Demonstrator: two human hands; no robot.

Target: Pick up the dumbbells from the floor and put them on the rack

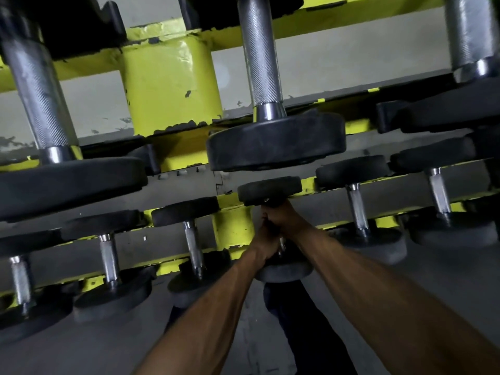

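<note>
Head view, looking down at a yellow rack (pixel 170 85) w/ chipped paint; two tiers show. Both bare forearms reach fwd and meet at one black dumbbell (pixel 270 189) at the lower tier. The left hand (pixel 266 240) wraps the steel handle nearer the viewer. The right hand (pixel 284 215) wraps it just beyond, touching the far head. Both clench the handle, mostly hiding it. The dumbbell sits btwn a left neighbour (pixel 193 244) and a right neighbour (pixel 357 209), far head at the back rail. Can't tell if the rails bear its weight. Larger dumbbells (pixel 266 50) w/ knurled handles fill the upper tier. Grey floor (pixel 108 347) and a dark trouser leg (pixel 311 334) lie below.
</note>
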